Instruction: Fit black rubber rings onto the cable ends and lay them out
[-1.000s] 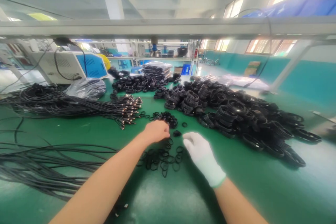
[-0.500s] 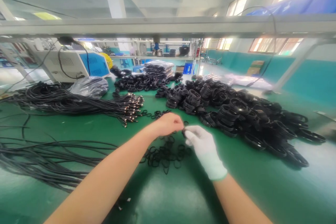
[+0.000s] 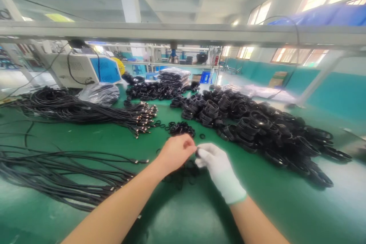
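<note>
My bare left hand point(image 3: 175, 154) is closed in a pinch, its fingertips meeting those of my right hand. A white glove with a pale green cuff covers my right hand point(image 3: 214, 164), which is also pinched shut. A small black ring point(image 3: 197, 153) shows at the gloved fingertips, partly hidden by them. What the left fingertips grip is too small to make out. Under and between my hands lie loose thin black loops point(image 3: 190, 171), blurred and largely covered. Just beyond my left hand sits a small heap of black rings point(image 3: 182, 129), with a single ring point(image 3: 202, 136) beside it.
Coiled black cables point(image 3: 126, 179) lie at the left front, and a bundle of black cables point(image 3: 85, 110) with metal ends lies behind. Large piles of coiled black bands point(image 3: 251, 122) spread along the right. A white-and-blue machine point(image 3: 85, 68) stands back left. A metal beam point(image 3: 183, 30) crosses overhead.
Both hands have come closer to me, still fingertip to fingertip. More of the ring heap behind them shows, while the loops beneath are more covered. The view has tilted slightly up.
</note>
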`<act>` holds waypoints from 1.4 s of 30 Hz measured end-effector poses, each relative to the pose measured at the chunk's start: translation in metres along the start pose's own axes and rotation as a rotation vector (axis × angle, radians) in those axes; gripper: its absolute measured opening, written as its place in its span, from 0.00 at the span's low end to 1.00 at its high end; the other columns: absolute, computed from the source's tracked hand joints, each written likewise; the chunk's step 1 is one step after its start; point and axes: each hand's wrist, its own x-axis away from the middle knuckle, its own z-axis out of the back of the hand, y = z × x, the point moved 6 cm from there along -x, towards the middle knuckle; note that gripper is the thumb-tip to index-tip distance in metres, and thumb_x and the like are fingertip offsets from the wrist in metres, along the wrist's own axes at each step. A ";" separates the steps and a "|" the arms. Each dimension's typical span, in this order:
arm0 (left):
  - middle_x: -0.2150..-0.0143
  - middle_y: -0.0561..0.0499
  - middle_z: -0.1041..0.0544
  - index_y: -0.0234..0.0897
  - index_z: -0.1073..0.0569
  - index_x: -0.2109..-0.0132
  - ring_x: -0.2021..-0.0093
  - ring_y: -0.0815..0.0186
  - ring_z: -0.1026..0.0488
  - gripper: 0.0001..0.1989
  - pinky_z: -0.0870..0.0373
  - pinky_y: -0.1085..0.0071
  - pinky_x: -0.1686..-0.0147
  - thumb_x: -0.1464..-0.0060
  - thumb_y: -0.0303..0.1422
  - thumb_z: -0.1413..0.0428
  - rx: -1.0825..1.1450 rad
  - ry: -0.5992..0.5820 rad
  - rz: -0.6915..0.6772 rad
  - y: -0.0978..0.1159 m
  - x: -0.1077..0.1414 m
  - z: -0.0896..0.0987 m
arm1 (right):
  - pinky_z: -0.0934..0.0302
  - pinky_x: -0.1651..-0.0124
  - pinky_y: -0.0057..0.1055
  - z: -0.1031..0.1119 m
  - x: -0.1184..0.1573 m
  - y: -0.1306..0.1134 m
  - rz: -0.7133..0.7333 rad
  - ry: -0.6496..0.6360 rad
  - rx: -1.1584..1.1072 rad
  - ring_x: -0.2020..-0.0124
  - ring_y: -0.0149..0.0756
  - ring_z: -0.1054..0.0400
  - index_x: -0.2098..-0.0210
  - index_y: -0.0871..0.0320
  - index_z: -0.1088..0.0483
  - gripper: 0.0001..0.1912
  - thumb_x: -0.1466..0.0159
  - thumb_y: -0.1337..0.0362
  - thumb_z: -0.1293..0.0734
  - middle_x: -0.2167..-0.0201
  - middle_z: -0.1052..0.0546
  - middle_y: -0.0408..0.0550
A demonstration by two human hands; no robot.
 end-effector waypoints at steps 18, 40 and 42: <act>0.75 0.50 0.27 0.33 0.30 0.70 0.78 0.69 0.32 0.07 0.33 0.73 0.76 0.51 0.31 0.50 0.251 0.088 0.156 -0.038 -0.025 -0.003 | 0.36 0.75 0.27 0.022 -0.006 0.000 -0.070 0.167 -0.145 0.78 0.32 0.30 0.67 0.63 0.34 0.16 0.51 0.62 0.26 0.75 0.26 0.46; 0.74 0.54 0.27 0.36 0.28 0.70 0.72 0.69 0.31 0.02 0.36 0.72 0.68 0.52 0.29 0.45 0.354 -0.008 0.003 -0.006 -0.005 -0.009 | 0.42 0.79 0.25 0.006 -0.002 0.001 -0.035 0.042 -0.107 0.81 0.28 0.35 0.68 0.64 0.32 0.16 0.49 0.60 0.27 0.78 0.28 0.45; 0.75 0.53 0.28 0.33 0.29 0.70 0.75 0.70 0.31 0.04 0.34 0.72 0.70 0.54 0.30 0.43 0.617 -0.041 0.142 -0.017 -0.007 -0.007 | 0.45 0.81 0.24 0.010 -0.003 -0.001 -0.013 0.067 -0.104 0.83 0.26 0.37 0.69 0.63 0.31 0.15 0.50 0.60 0.27 0.80 0.29 0.43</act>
